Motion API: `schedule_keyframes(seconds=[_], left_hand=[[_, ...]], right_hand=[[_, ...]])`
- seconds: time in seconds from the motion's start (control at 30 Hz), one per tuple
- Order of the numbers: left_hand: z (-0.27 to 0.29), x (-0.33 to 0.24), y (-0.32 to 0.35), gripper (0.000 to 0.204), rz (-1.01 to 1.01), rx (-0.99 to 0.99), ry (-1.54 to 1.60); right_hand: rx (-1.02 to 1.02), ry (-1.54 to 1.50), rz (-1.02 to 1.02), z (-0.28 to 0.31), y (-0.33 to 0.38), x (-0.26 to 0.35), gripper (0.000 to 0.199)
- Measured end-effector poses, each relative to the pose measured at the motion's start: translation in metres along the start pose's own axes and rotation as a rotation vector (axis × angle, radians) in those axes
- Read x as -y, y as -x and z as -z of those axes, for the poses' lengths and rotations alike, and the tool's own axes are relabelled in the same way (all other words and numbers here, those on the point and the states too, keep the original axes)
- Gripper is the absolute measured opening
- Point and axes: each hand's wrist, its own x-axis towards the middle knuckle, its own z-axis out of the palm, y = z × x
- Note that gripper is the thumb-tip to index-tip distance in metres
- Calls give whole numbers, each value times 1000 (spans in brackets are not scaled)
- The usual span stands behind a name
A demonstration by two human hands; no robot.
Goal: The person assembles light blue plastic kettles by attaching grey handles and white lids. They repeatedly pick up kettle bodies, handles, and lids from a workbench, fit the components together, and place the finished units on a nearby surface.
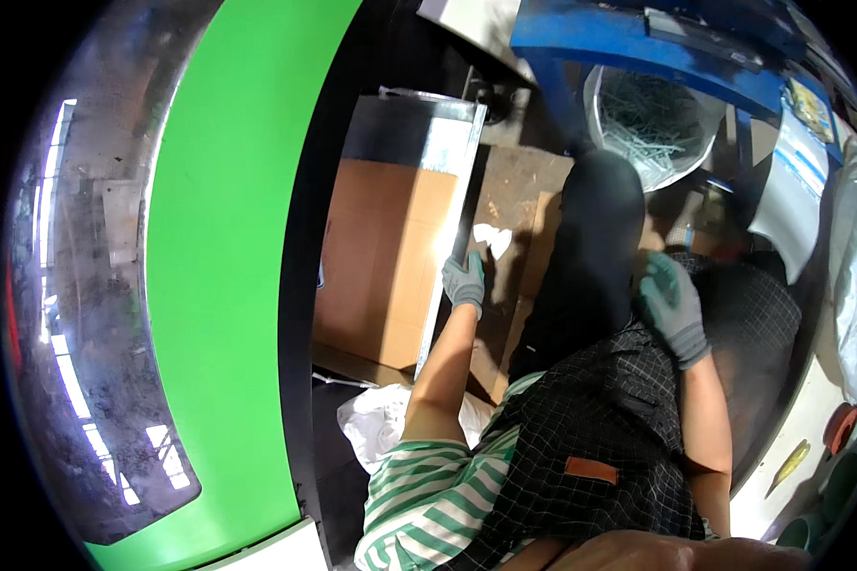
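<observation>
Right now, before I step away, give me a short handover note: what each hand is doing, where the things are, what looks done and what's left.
Left hand, in a grey glove, rests its fingers on the edge of the long metal strip that stands beside the cardboard sheet; whether it grips it, I cannot tell.
Right hand, gloved too, lies open on the black checked apron by the knee, holding nothing.
A bucket of nails sits ahead under the blue bench.
Done: the strip stands against the cardboard.
Left: nothing shows it fastened; both hands are without tools.
</observation>
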Motion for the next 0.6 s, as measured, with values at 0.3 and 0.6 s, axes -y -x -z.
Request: schedule_keyframes(seconds=[0.3,0.6], left_hand=[[35,77,-41,84,-96,-373,-318],[91,109,-99,90,-58,-401,-440]], right_hand=[[214,204,-191,-18,-3,-7,56],[241,272,-256,-10,-2,-39,54]])
